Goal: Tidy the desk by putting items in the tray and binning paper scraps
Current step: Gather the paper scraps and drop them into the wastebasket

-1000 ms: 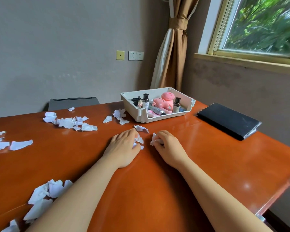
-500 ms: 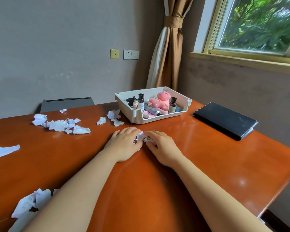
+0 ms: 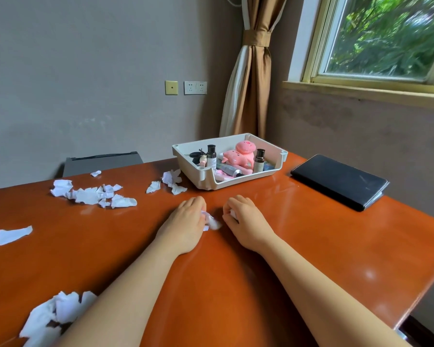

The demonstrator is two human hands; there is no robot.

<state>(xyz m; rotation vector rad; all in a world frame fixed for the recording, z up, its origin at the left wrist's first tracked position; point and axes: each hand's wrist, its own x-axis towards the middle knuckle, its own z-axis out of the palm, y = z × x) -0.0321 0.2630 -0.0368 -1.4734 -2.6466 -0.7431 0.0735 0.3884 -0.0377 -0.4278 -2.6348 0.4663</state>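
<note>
Both hands on the desk, on my side of the tray, near its front wall.

Right hand: fingers curled round a white scrap, clenched on it, knuckles toward the tray.

Left hand: palm down, fingers bent over loose scraps that poke out on the side facing the right hand. Pinching or only covering them, I cannot tell.

Tray: white plastic, low front wall, standing at the far edge of the desk. Inside:
- pink plush toy in the middle, leaning toward the back
- dark bottle with black cap, upright, at the left end
- brown bottle, upright, at the right end
- a tube lying flat in front of the plush
- a small black item in the back left corner, too small to name

Paper on the desk, outside the tray:
- crumpled bits just beside the tray's left front corner
- a larger scatter well left of the tray
- a flat torn piece farther left again
- a heap far from the tray, close by my left forearm

Black folder lies flat to the right of the tray, apart from it.
</note>
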